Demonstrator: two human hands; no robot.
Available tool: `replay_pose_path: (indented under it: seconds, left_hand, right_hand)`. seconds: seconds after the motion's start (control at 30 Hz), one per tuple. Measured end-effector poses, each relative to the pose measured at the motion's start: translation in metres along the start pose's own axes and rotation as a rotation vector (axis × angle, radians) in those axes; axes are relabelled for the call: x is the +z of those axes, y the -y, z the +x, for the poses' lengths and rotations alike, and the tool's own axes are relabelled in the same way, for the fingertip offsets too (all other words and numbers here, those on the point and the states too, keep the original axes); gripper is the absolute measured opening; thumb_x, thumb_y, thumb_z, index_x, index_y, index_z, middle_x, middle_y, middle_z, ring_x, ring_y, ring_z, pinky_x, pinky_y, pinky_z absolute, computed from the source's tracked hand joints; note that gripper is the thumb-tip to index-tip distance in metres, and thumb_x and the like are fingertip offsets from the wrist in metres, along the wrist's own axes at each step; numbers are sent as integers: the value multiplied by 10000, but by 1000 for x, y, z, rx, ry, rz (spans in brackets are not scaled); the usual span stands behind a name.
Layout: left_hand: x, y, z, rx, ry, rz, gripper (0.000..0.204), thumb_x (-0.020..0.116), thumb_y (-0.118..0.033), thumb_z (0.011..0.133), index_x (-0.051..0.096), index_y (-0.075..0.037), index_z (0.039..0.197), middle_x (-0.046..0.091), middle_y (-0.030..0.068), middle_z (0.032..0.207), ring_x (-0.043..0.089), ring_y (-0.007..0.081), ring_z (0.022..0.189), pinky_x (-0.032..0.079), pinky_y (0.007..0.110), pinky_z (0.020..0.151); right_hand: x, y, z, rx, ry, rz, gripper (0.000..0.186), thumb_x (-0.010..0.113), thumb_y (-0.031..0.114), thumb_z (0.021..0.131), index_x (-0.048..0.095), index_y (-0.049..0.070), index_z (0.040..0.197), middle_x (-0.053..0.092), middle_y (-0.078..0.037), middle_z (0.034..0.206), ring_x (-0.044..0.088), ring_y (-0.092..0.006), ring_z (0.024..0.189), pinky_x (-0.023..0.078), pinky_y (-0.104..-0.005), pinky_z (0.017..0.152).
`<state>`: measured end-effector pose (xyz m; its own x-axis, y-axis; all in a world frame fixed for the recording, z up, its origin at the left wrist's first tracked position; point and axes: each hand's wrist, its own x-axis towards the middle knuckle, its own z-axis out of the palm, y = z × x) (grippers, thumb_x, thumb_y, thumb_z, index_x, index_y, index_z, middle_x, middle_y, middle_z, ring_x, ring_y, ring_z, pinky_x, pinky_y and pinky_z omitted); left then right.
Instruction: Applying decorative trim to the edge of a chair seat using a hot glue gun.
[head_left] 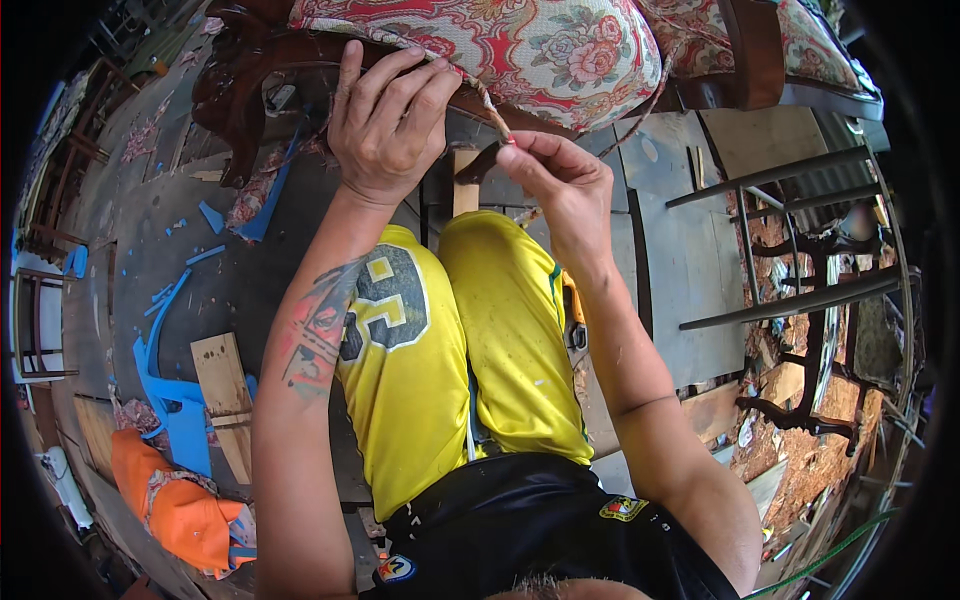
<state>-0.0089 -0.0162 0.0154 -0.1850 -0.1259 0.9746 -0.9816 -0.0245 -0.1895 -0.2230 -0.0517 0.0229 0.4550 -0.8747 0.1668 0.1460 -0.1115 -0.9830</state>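
Observation:
A chair or sofa seat covered in red and cream floral fabric [590, 55] stands ahead of my knees, framed in dark carved wood [235, 95]. Along its front edge runs a thin fabric-covered piping cord [486, 100]. My left hand [388, 125] lies over the wooden rail and the piping, its fingers stretched out and slightly apart. To the right, my right hand [562, 175] pinches the cord's loose end between thumb and fingers, drawing it away from the seat edge. Another length of cord [645, 110] hangs from the seat farther right.
Blue foam scraps [180, 410], a wooden board [225, 400] and orange cloth [175, 505] lie on the plank floor at left. Dark metal bars [790, 300] and an overturned-looking wooden frame [820, 340] stand at right. An orange-handled tool [573, 310] sits beside my right knee.

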Motion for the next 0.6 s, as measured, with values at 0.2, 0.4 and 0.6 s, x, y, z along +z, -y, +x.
replay_pose_path:
  seconds: [0.2,0.4,0.6]
  left_hand:
    - [2,-1,-1,-15,1,-23,291,819,-73,816,762,-221,1060,767,-85,1049,690,149,1156,411,501,1241]
    - [1,-2,1,-7,-6,-14,324,860,-42,816,757,-228,1061,749,-98,1034,700,150,1130,432,507,1216]
    - [0,-2,-1,-11,7,-11,332,871,-41,810,761,-231,1058,751,-98,1032,697,153,1136,411,501,1234]
  right_hand:
    - [3,2,4,116,-7,104,175,818,84,950,804,-18,1092,784,-40,932,676,-59,781,539,-230,687]
    - [13,-9,1,-157,13,-90,156,830,28,905,803,0,1055,774,-34,886,691,-88,751,532,-240,649]
    - [-7,3,9,-830,14,-630,281,785,-55,828,785,47,1090,729,-130,976,713,-274,782,583,-359,667]
